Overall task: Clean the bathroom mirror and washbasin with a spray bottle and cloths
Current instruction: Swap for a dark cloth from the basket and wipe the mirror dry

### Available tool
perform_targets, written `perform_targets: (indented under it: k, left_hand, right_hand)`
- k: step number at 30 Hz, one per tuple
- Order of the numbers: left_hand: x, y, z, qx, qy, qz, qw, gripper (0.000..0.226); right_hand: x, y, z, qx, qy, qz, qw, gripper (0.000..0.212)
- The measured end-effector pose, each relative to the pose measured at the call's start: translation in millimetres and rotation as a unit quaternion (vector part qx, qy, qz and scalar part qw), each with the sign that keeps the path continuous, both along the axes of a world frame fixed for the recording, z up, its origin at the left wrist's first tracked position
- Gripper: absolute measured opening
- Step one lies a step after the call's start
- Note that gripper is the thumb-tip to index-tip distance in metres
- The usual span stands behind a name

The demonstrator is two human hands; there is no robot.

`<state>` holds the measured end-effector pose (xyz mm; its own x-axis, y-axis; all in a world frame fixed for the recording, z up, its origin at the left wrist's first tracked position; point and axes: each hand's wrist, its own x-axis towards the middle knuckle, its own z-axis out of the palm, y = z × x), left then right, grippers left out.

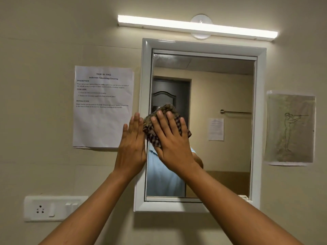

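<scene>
Checked brown-and-dark cloth [160, 124] lies bunched against the glass of the mirror [221, 103], toward the 9 o'clock side of the pane. The right hand [172, 142] lies flat over it with straight, spread fingers, pressing the cloth to the glass; folds of the fabric show above the fingertips at 12 o'clock and beside the hand at 3 o'clock and 9 o'clock. The left hand [131, 147] is held flat too, fingers straight and together, holding nothing, set against the mirror's white frame [261, 121] on its 9 o'clock edge, just beside the cloth. Both forearms rise from the 6 o'clock part of the view.

The glass reflects a dark door, a towel rail, a sheet on the far wall and part of a light blue garment under the hands.

At 12 o'clock from the mirror a lit tube light [197, 27] runs along the beige wall [44, 41]. At 9 o'clock hangs a printed task sheet [103, 106], headed "Bathroom Countertop Cleaning". At 3 o'clock hangs a pale sheet with a line drawing [290, 128] of a standing figure. Toward 8 o'clock, low on the wall, sits a white switch and socket plate [53, 208].
</scene>
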<state>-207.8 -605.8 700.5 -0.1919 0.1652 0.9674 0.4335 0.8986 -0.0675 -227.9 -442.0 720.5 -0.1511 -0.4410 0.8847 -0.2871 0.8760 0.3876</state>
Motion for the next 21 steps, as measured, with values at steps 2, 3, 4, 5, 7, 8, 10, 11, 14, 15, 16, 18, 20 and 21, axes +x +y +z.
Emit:
perform_targets:
  k: [2, 3, 4, 5, 7, 8, 10, 11, 14, 15, 16, 18, 20, 21]
  left_hand:
    - [2.7, -0.4, -6.5, -0.002, -0.010, 0.015, 1.000, 0.071]
    - [4.2, -0.2, -9.0, -0.007, -0.015, 0.028, 0.999, 0.070]
    - [5.6, 0.1, -11.2, -0.015, -0.020, 0.044, 0.999, 0.069]
    - [6.2, -0.5, -13.1, -0.024, -0.026, 0.061, 0.998, 0.069]
    - [7.2, 1.8, -14.1, -0.048, -0.035, 0.096, 0.994, 0.069]
    - [7.9, 3.3, -13.6, -0.060, -0.037, 0.110, 0.991, 0.068]
    - [10.2, 5.0, -12.0, -0.073, -0.042, 0.133, 0.988, 0.070]
    - [10.5, 5.9, -11.7, -0.075, -0.040, 0.142, 0.986, 0.070]
    - [8.9, 5.6, -14.2, -0.071, -0.036, 0.165, 0.983, 0.074]
    - [7.8, 4.6, -14.7, -0.068, -0.039, 0.170, 0.982, 0.081]
    - [8.1, 5.7, -14.6, -0.063, -0.042, 0.173, 0.982, 0.083]
    - [8.8, 9.6, -14.7, -0.054, -0.040, 0.174, 0.982, 0.081]
    - [10.4, 13.4, -15.3, -0.041, -0.036, 0.168, 0.984, 0.074]
    - [10.7, 15.5, -15.5, -0.036, -0.033, 0.164, 0.985, 0.072]
  right_hand:
    - [2.3, 3.9, -17.6, 0.015, -0.013, 0.018, 1.000, 0.069]
    - [2.9, 7.5, -25.3, 0.028, -0.019, 0.022, 0.999, 0.068]
    - [3.0, 12.3, -32.2, 0.047, -0.023, 0.020, 0.998, 0.068]
    - [2.2, 16.8, -39.2, 0.072, -0.024, 0.015, 0.997, 0.068]
    - [0.7, 31.1, -49.4, 0.131, -0.030, 0.011, 0.991, 0.068]
    - [0.1, 39.5, -51.3, 0.158, -0.033, 0.011, 0.987, 0.067]
    - [-1.7, 54.9, -48.1, 0.191, -0.037, 0.016, 0.981, 0.065]
    - [-2.4, 63.4, -43.5, 0.192, -0.036, 0.017, 0.981, 0.065]
    - [-3.3, 90.7, -22.4, 0.148, -0.014, 0.007, 0.989, 0.064]
    - [-3.8, 100.4, -13.9, 0.125, -0.008, 0.002, 0.992, 0.065]
    - [-4.5, 112.0, -5.3, 0.102, -0.005, -0.005, 0.995, 0.066]
    - [-5.1, 134.7, 11.1, 0.063, -0.008, -0.015, 0.998, 0.070]
    - [-5.0, 153.3, 23.1, 0.029, -0.015, -0.024, 0.999, 0.070]
    - [-5.1, 160.8, 26.7, 0.010, -0.019, -0.029, 0.999, 0.069]
